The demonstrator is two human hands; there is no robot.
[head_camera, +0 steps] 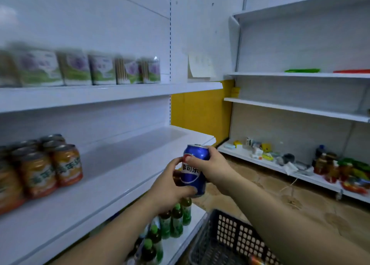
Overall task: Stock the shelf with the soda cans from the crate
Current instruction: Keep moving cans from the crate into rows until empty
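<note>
Blue aluminium soda can [193, 169] is up in both hands at the front edge of the white metal shelf [120, 164]: left hand [170, 186] gripping low, right hand [208, 166] curled round the top. Black perforated plastic crate [224, 236] sits below, contents mostly hidden. Orange drink cans [50, 168] cluster at the shelf's left end.
</note>
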